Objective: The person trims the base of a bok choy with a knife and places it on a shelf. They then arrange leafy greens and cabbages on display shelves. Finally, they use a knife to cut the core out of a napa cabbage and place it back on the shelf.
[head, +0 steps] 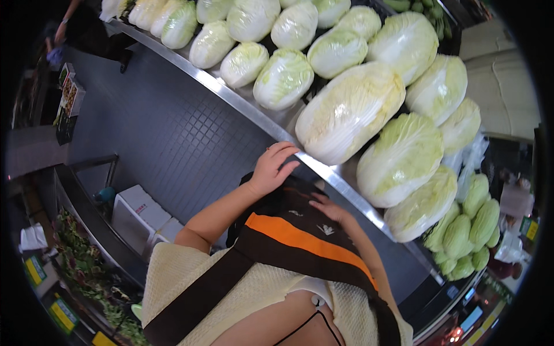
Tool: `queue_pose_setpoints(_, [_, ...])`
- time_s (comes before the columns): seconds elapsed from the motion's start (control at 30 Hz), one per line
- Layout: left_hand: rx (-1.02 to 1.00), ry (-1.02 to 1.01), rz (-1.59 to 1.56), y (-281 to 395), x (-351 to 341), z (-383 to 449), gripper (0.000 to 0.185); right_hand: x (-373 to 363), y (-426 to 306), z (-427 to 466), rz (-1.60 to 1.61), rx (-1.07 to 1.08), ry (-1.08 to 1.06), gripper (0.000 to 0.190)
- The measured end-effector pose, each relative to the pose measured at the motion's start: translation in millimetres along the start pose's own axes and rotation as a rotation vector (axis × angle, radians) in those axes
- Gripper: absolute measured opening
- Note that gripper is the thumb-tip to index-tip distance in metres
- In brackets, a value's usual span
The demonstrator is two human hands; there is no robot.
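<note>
My left hand (276, 165) is beside the metal front edge (255, 116) of the produce stand, fingers extended and nothing held. Its fingertips overlap the edge in view, but contact is unclear. Lower and to the right, my right hand (330, 209) lies by the front of the dark apron (298, 220), with its fingers apart and no object in it. Nearest to my left fingertips is a large napa cabbage (350, 112) lying on its side in clear film. A greener napa cabbage (400, 160) lies to its right, and several smaller wrapped ones (283, 80) line the stand's edge.
Chayotes (461, 233) are heaped at the stand's right end, near clear plastic bags (469, 158). Left of me are white foam boxes (140, 216) on the tiled floor (173, 112) and a rack of leafy greens (82, 268). Another person (93, 32) stands at the upper left.
</note>
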State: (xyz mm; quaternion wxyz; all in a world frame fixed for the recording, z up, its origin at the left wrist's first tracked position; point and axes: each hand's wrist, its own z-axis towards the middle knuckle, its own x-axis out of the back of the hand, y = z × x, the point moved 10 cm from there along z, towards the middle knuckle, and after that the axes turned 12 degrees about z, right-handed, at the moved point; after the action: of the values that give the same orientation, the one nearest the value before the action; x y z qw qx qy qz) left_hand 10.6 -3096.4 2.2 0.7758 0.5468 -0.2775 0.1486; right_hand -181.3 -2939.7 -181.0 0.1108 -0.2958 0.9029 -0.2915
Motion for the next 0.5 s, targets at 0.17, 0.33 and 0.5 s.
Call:
queue_pose_setpoints(0.17, [0.427, -0.509, -0.241, -78.2, -63.2, -74.2, 0.037, 12.3, -0.1, 5.9, -0.305, 0.077, 0.132, 0.063])
queue_pose_setpoints(0.33, [0.350, -1.203, -0.189, -56.9, -133.7, -120.4, 0.076, -0.3, -72.1, 7.4, -0.317, 0.562, 0.104, 0.055])
queue_pose_setpoints(0.5, [0.326, -1.233, -0.205, -34.9, -148.3, -112.4, 0.069, -1.5, -80.4, -5.4, -0.626, 0.684, 0.239, 0.039])
